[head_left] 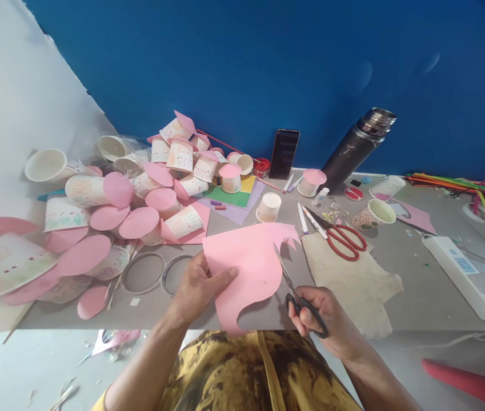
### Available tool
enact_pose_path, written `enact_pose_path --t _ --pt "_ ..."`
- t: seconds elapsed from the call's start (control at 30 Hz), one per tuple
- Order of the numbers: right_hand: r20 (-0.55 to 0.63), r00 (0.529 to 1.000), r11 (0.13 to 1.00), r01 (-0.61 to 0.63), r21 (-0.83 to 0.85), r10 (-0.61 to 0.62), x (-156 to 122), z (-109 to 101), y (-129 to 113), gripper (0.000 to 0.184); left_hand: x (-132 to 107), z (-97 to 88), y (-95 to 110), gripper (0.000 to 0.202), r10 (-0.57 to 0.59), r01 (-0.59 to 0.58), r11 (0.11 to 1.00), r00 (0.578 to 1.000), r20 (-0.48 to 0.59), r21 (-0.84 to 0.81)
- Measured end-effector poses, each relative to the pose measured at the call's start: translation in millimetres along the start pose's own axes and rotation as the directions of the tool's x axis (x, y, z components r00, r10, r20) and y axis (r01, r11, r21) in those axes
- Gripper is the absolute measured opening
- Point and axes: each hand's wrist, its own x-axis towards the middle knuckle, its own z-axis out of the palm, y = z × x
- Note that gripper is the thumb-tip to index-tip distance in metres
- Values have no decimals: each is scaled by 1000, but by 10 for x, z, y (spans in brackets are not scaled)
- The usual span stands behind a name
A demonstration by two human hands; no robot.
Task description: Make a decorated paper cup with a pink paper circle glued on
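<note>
My left hand [197, 288] is closed on the left edge of a pink paper sheet [248, 268], thumb on top, holding it above the grey table [417, 285]. My right hand [325, 317] grips black-handled scissors [293, 288]. Their blades point up and left into the sheet's right edge, at a curved cut. The sheet's top right corner is jagged.
A heap of paper cups with pink round lids [139, 188] fills the left. Red-handled scissors [345, 240], markers, a phone [284, 153], a dark flask [356, 148], loose cups, two wire rings [143, 273] and a white power strip [465, 268] lie around. A blue wall stands behind.
</note>
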Motion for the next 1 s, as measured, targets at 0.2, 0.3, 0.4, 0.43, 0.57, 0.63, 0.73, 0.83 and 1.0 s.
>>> enact_pose_path --t 0.2,0.3,0.4,0.43,0.57,0.63,0.73,0.83,1.0 --pt "-13 1000 1000 -8 -18 8 9 -10 14 60 -6 0 7 50 -10 10 1000 1000 5 7" --pt "-9 1000 1000 -10 -9 10 12 -8 18 60 -4 3 2 52 -11 11 1000 1000 -10 21" --pt "-2 1000 1000 -4 6 4 16 5 5 61 -2 3 0 51 -6 7 999 1000 -21 36" --pt "0 1000 1000 -5 7 5 16 9 -1 61 -1 0 -2 52 -6 6 999 1000 -20 38" --pt "-1 1000 1000 -3 3 3 9 17 -16 62 0 -21 -19 51 -8 8 1000 1000 -6 23" --pt "-5 1000 1000 0 0 0 6 16 -15 62 0 -31 -30 49 -9 9 1000 1000 2 9" --pt "-4 1000 1000 -4 -3 4 4 13 -11 61 -1 -35 -34 49 -8 8 1000 1000 -1 11" --pt "-7 1000 1000 -7 -12 7 2 9 -16 61 -2 -31 -23 49 -8 8 999 1000 -18 31" --pt "4 1000 1000 -8 -19 8 -1 6 -35 62 6 -33 -24 47 6 -5 1000 1000 -13 20"
